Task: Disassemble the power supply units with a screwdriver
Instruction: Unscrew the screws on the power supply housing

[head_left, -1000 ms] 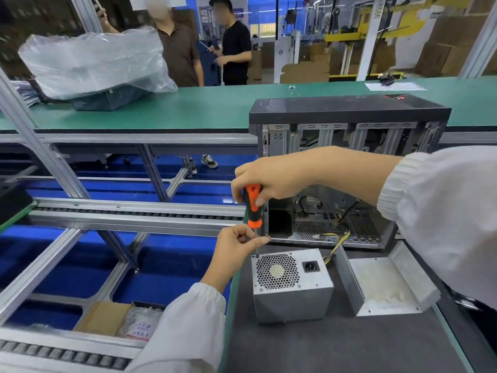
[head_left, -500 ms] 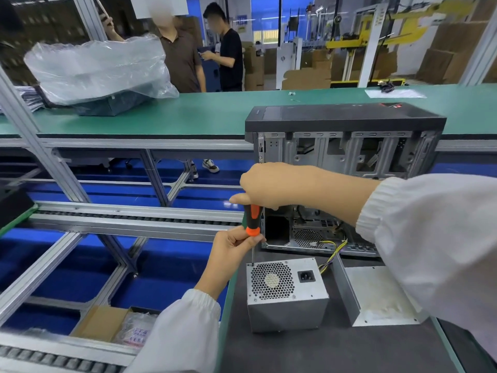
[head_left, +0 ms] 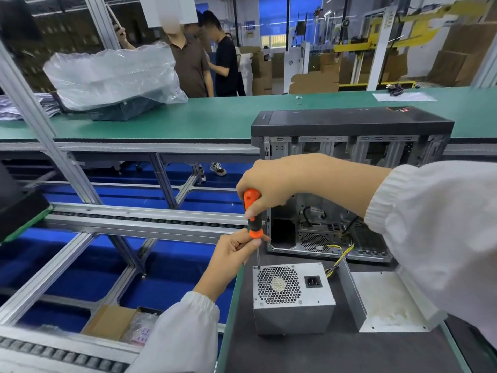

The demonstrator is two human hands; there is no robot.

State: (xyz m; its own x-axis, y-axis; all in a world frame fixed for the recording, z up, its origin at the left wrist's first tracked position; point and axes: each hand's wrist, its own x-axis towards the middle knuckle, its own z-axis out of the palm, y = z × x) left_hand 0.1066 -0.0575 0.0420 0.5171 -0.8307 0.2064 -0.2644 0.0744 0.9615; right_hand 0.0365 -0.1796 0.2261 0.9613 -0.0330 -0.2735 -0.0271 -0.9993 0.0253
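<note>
A grey metal power supply unit (head_left: 293,316) stands on the dark mat, its fan grille and power socket facing up. An orange-and-black screwdriver (head_left: 252,211) stands upright with its thin shaft tip on the unit's top left corner. My right hand (head_left: 269,181) grips the top of the handle from the right. My left hand (head_left: 236,251) pinches the lower end of the handle and the shaft. Yellow wires (head_left: 337,255) run from the unit toward the open computer case (head_left: 349,146) behind it.
A removed grey metal cover (head_left: 387,300) lies right of the unit. The mat's green left edge (head_left: 228,319) drops to roller conveyor rails and a cardboard box (head_left: 113,321). Beyond the case runs a green bench (head_left: 201,117) with a plastic-wrapped case; two people stand behind it.
The screwdriver tip has come down onto the unit's top left corner. My right hand has shifted its hold on the handle top, showing more orange; my left hand stays at the lower handle.
</note>
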